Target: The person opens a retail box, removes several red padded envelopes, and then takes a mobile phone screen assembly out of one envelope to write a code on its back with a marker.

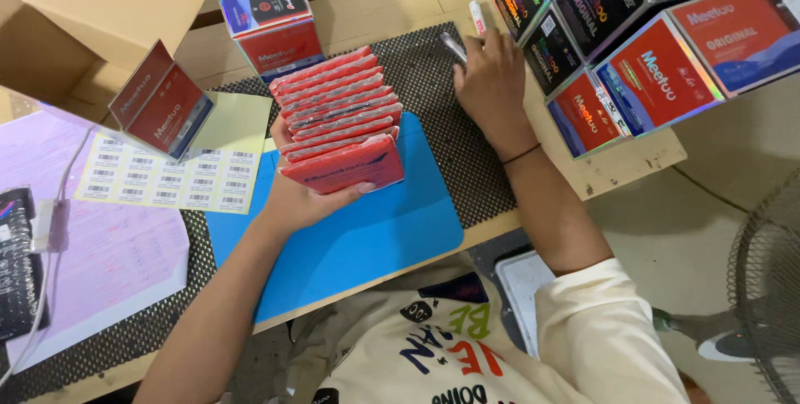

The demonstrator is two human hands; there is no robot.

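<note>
My left hand [302, 195] grips a row of several flat red boxes [342, 116], thumb pressed against the front box, holding them together above a blue mat [367, 241]. My right hand [490, 79] rests on the dark mesh mat [425, 70] further right, fingers closed around a thin silver pen-like tool [454, 45]. A white marker [477, 16] lies just beyond that hand.
Stacked red and black product boxes [650, 79] fill the right of the table. A tall red box [267, 8] stands behind, a small red box [162, 108] sits on a barcode label sheet [167, 175]. Open cardboard carton [92, 12] at left; fan [762, 287] at right.
</note>
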